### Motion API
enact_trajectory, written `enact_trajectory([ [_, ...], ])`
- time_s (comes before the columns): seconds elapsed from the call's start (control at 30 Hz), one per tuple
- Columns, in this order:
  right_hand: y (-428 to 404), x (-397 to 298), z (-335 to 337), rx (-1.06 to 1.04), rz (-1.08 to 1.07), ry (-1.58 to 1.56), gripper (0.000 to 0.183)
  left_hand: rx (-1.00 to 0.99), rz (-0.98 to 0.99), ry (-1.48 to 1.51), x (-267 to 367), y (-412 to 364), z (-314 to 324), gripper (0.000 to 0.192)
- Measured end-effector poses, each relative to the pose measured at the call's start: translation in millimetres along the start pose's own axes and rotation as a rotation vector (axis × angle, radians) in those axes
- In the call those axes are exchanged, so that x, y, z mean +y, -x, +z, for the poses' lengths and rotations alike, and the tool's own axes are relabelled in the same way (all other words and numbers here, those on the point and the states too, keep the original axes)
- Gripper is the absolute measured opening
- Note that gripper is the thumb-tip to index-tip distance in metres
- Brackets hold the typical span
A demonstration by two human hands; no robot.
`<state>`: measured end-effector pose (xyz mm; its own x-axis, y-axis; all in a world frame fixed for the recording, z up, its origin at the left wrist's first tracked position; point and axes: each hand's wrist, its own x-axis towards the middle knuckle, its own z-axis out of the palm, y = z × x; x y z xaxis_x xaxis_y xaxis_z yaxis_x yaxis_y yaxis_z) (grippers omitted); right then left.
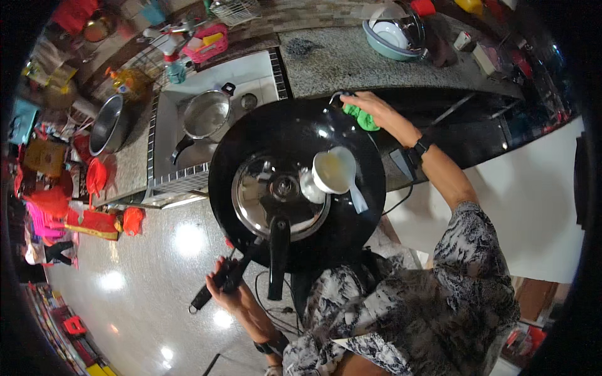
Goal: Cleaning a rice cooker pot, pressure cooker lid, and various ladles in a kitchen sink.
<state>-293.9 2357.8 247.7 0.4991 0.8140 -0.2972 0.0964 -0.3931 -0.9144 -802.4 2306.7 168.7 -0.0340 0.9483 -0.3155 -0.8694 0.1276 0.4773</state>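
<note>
A large black wok (268, 127) is held in front of my body. My left hand (228, 289) grips a long black handle (202, 298) at the wok's near left side; whether a second handle lies in the same grip is hard to tell. At the far rim, my right hand (371, 105) holds the wok's loop handle, with a bunched green cloth (364, 118) under the palm. Inside the wok lie a shiny metal lid (251, 202) with a black handle (278, 254), a white cup (329, 176) with something yellowish in it, and a pale plastic spoon-like utensil (357, 199).
The sink (169, 120) at the left holds a metal pan (207, 115). A steel bowl (107, 124), a spray bottle (175, 69) and a pink basket (207, 43) surround it. A blue-green basin (388, 47) stands on the granite counter (324, 66). Cables (277, 315) lie on the floor.
</note>
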Motion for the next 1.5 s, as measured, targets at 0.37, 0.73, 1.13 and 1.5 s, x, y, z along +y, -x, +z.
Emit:
enact_trajectory([
  [0.37,-118.4,9.4,-68.6,0.149,0.15,-0.131,0.028,-0.055,-0.164,-0.061,-87.7,-145.9,111.6,0.024],
  [0.73,-269.7,31.6,-89.2,0.042,0.13,-0.218,0.036,0.087,-0.106,-0.15,-178.1,-209.6,142.8,0.039],
  [1.13,-435.8,41.2,-125.1,-0.015,0.057,0.008,0.074,0.168,0.041,-0.171,-276.1,-257.5,204.0,0.024],
  [1.5,-418.5,-0.9,-128.9,0.099,0.05,0.563,0.076,0.145,0.028,-0.082,-303.4,-264.0,195.9,0.029],
])
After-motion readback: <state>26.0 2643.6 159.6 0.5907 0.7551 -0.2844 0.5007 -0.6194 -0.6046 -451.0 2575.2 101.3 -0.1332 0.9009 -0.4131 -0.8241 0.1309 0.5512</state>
